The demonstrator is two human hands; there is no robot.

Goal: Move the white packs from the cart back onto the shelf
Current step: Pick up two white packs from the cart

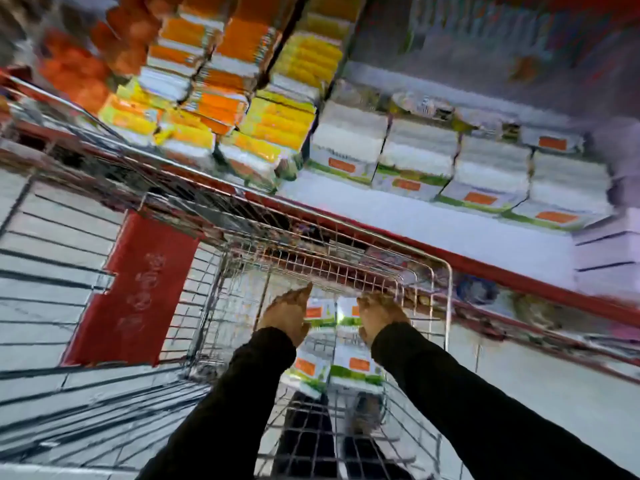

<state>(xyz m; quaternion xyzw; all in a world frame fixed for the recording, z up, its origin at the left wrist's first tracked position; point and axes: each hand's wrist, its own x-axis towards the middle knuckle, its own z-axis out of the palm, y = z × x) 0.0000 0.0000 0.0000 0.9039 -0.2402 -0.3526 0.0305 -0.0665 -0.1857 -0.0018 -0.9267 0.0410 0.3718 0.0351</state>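
Note:
The picture is blurred by motion. Several white packs with green edges and orange labels lie in the wire cart (440,271); the upper pair (332,315) sits between my two hands. My left hand (289,315) is on the left side of that pair and my right hand (379,315) on its right side, fingers curled against the packs. Another pair of white packs (341,370) lies nearer to me in the cart. More of the same white packs (419,157) stand in a row on the shelf (415,220) beyond the cart.
Yellow and orange packs (242,109) are stacked on the shelf to the left of the white row. A red sign (138,289) hangs on a second wire cart at left. The shelf has a red front edge (519,275). Grey floor tiles lie below.

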